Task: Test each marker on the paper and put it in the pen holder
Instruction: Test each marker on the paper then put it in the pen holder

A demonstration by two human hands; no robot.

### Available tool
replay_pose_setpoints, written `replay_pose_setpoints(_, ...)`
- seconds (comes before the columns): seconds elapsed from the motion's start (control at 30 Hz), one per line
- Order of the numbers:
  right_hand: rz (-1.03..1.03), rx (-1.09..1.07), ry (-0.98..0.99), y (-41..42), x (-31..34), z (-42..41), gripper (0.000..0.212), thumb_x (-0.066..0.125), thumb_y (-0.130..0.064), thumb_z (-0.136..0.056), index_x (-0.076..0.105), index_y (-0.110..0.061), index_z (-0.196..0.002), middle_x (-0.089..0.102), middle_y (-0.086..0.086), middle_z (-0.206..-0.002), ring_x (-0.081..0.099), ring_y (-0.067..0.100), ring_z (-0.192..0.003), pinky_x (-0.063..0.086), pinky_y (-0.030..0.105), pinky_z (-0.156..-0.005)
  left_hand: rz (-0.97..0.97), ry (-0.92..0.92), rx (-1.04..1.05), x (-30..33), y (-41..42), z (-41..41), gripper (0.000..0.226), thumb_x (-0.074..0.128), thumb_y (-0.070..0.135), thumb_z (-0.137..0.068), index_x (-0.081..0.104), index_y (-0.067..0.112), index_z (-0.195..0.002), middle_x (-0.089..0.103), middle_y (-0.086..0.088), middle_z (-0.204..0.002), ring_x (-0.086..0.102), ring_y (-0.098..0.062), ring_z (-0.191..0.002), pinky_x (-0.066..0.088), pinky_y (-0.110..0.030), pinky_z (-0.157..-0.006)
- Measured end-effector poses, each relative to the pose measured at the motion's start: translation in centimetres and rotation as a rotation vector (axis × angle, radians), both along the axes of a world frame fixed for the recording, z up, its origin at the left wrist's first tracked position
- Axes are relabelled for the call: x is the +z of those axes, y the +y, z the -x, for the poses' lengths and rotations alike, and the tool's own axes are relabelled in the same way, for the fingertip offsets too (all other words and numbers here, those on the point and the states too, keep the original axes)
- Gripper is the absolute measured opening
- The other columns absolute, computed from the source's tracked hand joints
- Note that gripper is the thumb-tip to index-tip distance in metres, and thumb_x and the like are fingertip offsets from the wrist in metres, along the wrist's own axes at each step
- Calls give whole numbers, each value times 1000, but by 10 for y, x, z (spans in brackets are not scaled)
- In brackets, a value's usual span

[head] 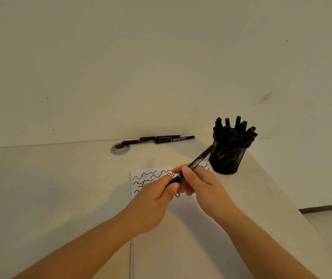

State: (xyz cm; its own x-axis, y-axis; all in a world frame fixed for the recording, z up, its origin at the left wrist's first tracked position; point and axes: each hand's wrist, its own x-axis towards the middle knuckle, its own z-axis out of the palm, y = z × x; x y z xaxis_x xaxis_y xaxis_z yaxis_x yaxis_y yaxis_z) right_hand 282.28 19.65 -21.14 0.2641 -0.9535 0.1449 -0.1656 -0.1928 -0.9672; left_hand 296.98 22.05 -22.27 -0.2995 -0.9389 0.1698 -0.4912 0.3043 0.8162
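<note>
White paper: a white rectangular sheet of paper [181, 238] lies at 6 o'clock on the pale tabletop [40, 188], wavy black test strokes across its far end, its near edge cut off by the frame.
Left hand: the person's bare left hand [151, 204], just above the paper, has thumb and fingers clamped on the near end of a slim black plastic marker [195, 162].
Right hand: the bare right hand [199, 182], touching the left, pinches the same marker's barrel a little farther along, thumb on top.
Marker axis: the long axis runs from the hands out toward 1 o'clock, rising, its far end just beside the holder's wall; whether the two touch cannot be told.
Step in hand: judged as capping or uncapping, since the hands meet at a joint in the barrel; the tip is hidden by the left fingers, so which one is unclear.
Pen holder: a black round wire-mesh pen holder [228, 158] stands at 1 o'clock, past the paper's far right corner, crowded with black markers leaning outward.
Key relation: the holder lies along the marker's own line from the fingers, and the right hand is the nearer to it, so that hand would likely carry the marker in.
Still waiting: a row of loose black markers [157, 139] lies at 12 o'clock against the cream wall, well apart from the hands, their count hard to make out.
Also there: a round grey cable grommet [120, 149] sits at 11 o'clock.
</note>
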Motion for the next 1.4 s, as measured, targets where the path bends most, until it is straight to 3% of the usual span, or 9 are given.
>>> replay_pose_setpoints(0.2,4,-117,15,11,-6,-7,34,46,-24,-94,63,-24,-64,60,-13,-49,51,-2,-48,39,9,-50,123,-212,103,0,15,3,23,33,32,-96,54,23,-99,58,15,-77,52,-3,-69,42,-29,-65)
replay_pose_setpoints(0.27,-27,-195,-40,16,-9,-12,35,48,-28,-93,62,-20,-62,58,-12,-47,49,-1,-45,39,14,-50,195,-312,159,2,20,4,27,30,36,-96,52,21,-101,58,9,-74,55,-14,-68,43,-35,-62)
replay_pose_setpoints(0.47,-114,-469,-261,5,-1,-14,35,50,-30,-91,56,-17,-60,49,-6,-44,42,8,-44,35,28,-51,363,-600,305,3,21,1,23,31,32,-95,49,19,-90,48,8,-59,45,-19,-50,29,-28,-48)
replay_pose_setpoints(0.57,38,-605,-232,-5,8,16,34,47,-32,-92,55,-16,-64,50,-6,-46,43,6,-45,37,22,-49,319,-585,360,-6,27,-17,32,29,37,-92,53,18,-92,57,4,-61,54,-22,-52,33,-28,-48)
replay_pose_setpoints(0.63,166,-511,-4,-6,5,24,33,48,-34,-91,56,-17,-64,56,-7,-47,44,2,-42,35,12,-42,232,-506,343,-17,23,-27,31,25,39,-96,50,19,-97,54,6,-65,53,-22,-60,35,-30,-53)
replay_pose_setpoints(0.73,175,-358,192,-11,-5,19,21,58,-35,-85,59,-25,-66,64,-14,-56,56,1,-49,44,12,-48,215,-406,281,-23,17,-28,21,32,35,-95,46,21,-91,58,8,-70,54,-16,-64,40,-32,-58)
replay_pose_setpoints(0.87,49,-368,143,-20,-30,23,13,63,-25,-82,61,-26,-69,65,-9,-52,59,1,-51,49,26,-59,216,-369,265,-29,18,-31,28,32,42,-94,51,22,-91,62,10,-83,54,-13,-77,44,-32,-68)
replay_pose_setpoints(1.3,25,-300,170,-21,-42,25,16,58,-21,-84,58,-25,-68,66,-9,-55,59,-2,-53,42,8,-53,233,-304,247,-29,19,-34,40,27,48,-87,55,19,-89,61,18,-77,48,-5,-78,39,-25,-64)
replay_pose_setpoints(1.4,48,-345,215,-21,-42,28,16,56,-21,-83,57,-25,-67,65,-4,-59,58,4,-57,43,13,-51,238,-295,245,-27,20,-34,45,24,52,-85,55,20,-89,62,18,-77,48,-5,-78,39,-24,-64)
